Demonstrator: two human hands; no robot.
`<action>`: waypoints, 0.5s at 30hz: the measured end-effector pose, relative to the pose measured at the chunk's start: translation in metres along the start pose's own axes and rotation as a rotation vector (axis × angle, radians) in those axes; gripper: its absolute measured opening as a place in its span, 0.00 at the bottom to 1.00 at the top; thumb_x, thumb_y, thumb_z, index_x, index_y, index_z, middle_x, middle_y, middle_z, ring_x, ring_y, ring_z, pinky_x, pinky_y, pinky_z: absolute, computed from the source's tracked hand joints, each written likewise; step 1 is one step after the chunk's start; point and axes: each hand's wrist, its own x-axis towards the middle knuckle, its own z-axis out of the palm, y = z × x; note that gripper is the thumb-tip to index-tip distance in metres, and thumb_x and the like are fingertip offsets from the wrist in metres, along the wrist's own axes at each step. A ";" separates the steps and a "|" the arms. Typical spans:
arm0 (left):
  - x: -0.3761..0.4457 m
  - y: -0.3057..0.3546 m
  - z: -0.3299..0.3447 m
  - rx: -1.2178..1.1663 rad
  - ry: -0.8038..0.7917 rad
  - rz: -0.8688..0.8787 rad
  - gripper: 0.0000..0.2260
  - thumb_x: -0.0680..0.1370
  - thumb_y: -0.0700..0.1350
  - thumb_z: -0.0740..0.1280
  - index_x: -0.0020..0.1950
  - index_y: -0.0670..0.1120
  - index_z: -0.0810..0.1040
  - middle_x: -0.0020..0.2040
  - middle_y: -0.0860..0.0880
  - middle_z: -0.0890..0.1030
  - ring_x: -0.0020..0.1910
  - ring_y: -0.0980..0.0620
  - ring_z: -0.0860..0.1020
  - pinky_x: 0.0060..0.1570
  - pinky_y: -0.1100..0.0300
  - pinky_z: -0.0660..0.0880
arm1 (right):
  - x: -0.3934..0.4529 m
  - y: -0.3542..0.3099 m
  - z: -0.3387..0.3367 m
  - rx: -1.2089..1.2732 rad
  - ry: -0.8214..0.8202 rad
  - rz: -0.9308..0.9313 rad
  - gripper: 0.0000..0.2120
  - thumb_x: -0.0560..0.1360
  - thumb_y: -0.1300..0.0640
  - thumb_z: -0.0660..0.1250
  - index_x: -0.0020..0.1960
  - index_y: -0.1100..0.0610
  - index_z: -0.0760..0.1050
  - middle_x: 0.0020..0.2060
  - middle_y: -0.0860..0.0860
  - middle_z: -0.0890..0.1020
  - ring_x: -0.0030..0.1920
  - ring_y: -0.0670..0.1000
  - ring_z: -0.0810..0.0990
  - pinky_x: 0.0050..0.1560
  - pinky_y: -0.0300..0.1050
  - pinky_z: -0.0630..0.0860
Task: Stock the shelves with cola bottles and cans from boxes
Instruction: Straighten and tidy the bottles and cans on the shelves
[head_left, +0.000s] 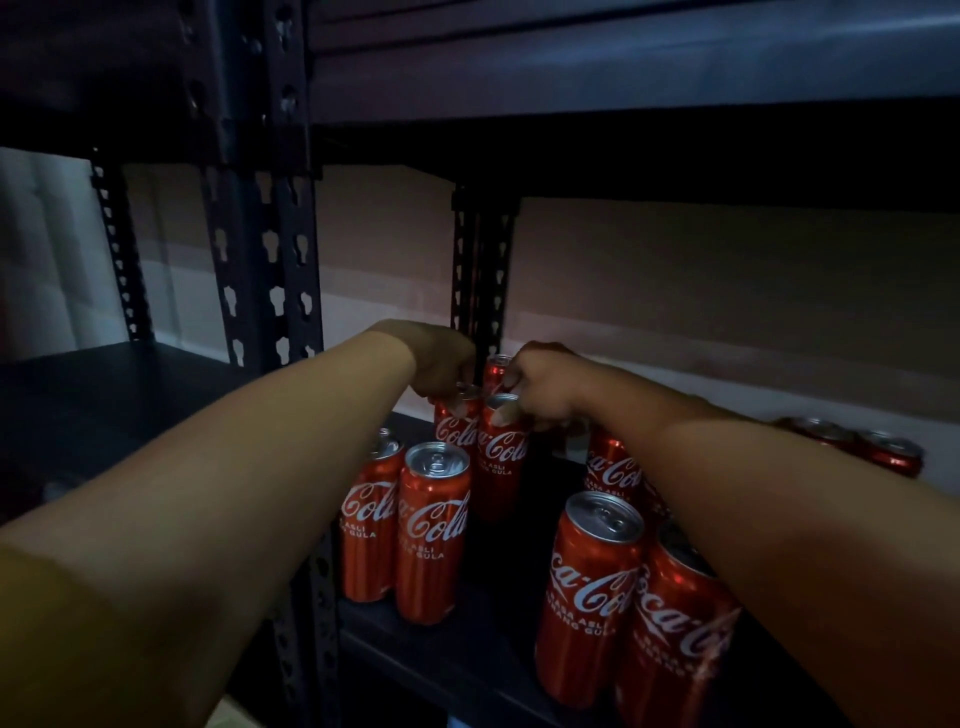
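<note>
A: The biggest thing is the shelf (483, 618), a dark metal board. What stands on it?

B: Red cans. Two big ones at 5 o'clock of the view, the front can (587, 597) the clearest, touching its neighbour. A pair (431, 530) near the middle, also touching. More cans lie far at 3 o'clock, dim.

A: And the hands?

B: Both reach to 12 o'clock of the pair. The left hand (441, 364) pinches the top of the left can (457, 423) with curled fingers. The right hand (540, 389) holds the rim of the right can (501, 457) in the same way. These two cans stand just beside each other, upright.

A: So which step?

B: I judge it is the placing of two cans at the back row. Whether they already rest on the board, I cannot tell. Next, the fingers should let go gently, straight up, so no can tips against its neighbours.
</note>
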 end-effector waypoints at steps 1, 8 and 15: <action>-0.001 -0.001 0.001 -0.004 0.004 0.000 0.18 0.79 0.47 0.72 0.68 0.45 0.78 0.63 0.46 0.82 0.56 0.47 0.81 0.57 0.52 0.79 | 0.000 -0.003 0.001 0.000 0.005 -0.002 0.24 0.72 0.52 0.78 0.64 0.59 0.76 0.52 0.54 0.81 0.46 0.51 0.81 0.37 0.40 0.80; -0.002 -0.007 0.006 -0.022 0.049 -0.017 0.17 0.80 0.45 0.72 0.68 0.44 0.78 0.64 0.45 0.81 0.61 0.44 0.79 0.63 0.47 0.77 | 0.001 -0.008 0.007 -0.048 0.054 -0.005 0.25 0.72 0.51 0.78 0.64 0.60 0.77 0.57 0.57 0.81 0.55 0.56 0.80 0.58 0.52 0.80; -0.001 -0.008 0.009 -0.038 0.057 -0.040 0.16 0.80 0.46 0.71 0.67 0.46 0.78 0.62 0.45 0.81 0.60 0.45 0.80 0.62 0.46 0.78 | 0.001 -0.007 0.009 -0.005 0.048 0.009 0.22 0.72 0.51 0.78 0.61 0.58 0.77 0.54 0.55 0.81 0.52 0.54 0.81 0.55 0.52 0.82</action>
